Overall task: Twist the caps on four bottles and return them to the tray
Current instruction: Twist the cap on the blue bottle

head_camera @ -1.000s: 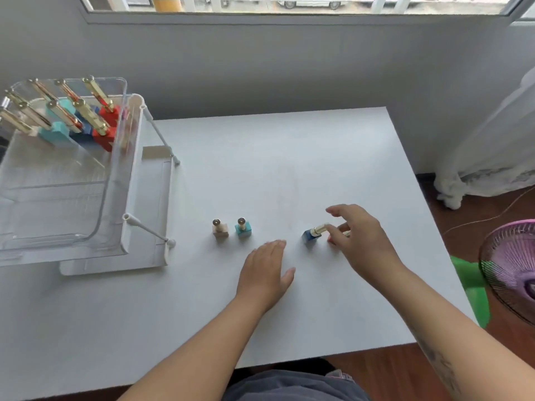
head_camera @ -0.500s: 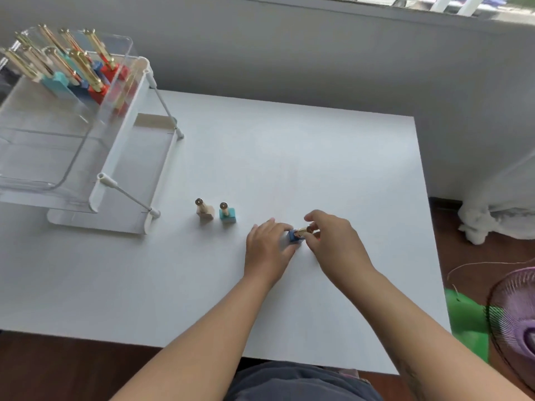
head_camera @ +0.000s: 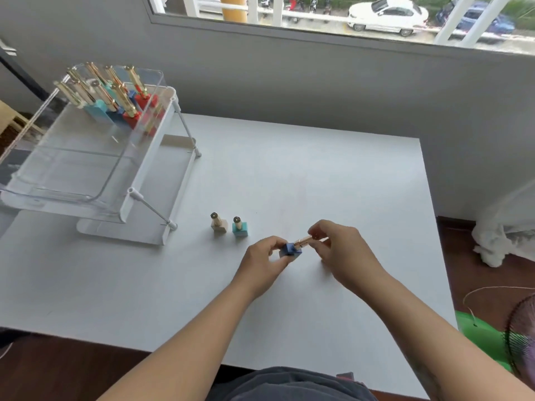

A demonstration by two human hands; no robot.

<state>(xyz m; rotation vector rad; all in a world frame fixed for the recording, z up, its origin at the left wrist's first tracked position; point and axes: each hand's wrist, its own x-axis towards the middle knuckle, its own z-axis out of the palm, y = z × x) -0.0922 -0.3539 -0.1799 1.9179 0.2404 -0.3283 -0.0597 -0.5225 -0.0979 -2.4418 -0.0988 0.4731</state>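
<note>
A small dark blue bottle [head_camera: 289, 250] with a gold cap [head_camera: 304, 242] lies tilted between my hands, just above the white table [head_camera: 318, 175]. My left hand [head_camera: 265, 263] grips its blue body. My right hand [head_camera: 338, 250] pinches the gold cap. A beige bottle [head_camera: 219, 225] and a teal bottle [head_camera: 240, 228], both gold-capped, stand upright side by side on the table to the left of my hands. The clear tray [head_camera: 95, 157] sits raised on a white stand at the far left, with several capped red, blue and teal bottles [head_camera: 121, 102] at its back.
The tray's white stand legs [head_camera: 153, 211] reach onto the table near the two standing bottles. A wall and window run behind the table. A fan [head_camera: 521, 340], a green object [head_camera: 477, 340] and a white curtain [head_camera: 503, 233] are off the table's right edge.
My left hand came from flat on the table to grip the blue bottle's body. The bottle has risen off the table while my right hand holds its cap. The view has tilted up.
</note>
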